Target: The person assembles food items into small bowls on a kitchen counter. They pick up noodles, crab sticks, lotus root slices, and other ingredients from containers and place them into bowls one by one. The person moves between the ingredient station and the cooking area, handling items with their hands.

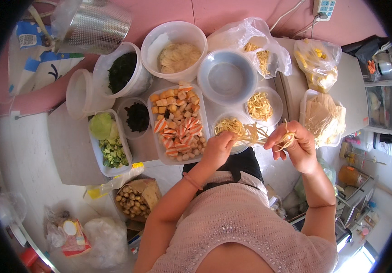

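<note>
Pale yellow noodle-like strips (253, 133) stretch between my two hands at the table's near edge. My left hand (218, 152) pinches their left end, close over a clear round tub (214, 122) with more such strips in it. To the right, my right hand (299, 144) is raised with its fingers closed round the other end, and loose ends stick out past the fingers. Just behind my hands stands a second clear tub (276, 101) holding similar strips. A wide translucent bowl (227, 77) with nothing visible inside sits beyond both tubs.
Left of my hands is a rectangular tub (152, 136) of cubed and striped pieces. A tub of greens (102, 159) stands farther left. White buckets (148, 38) line the pink wall. Stacked pale sheets (323, 118) lie to the right. A potato-filled paper bag (148, 191) stands below.
</note>
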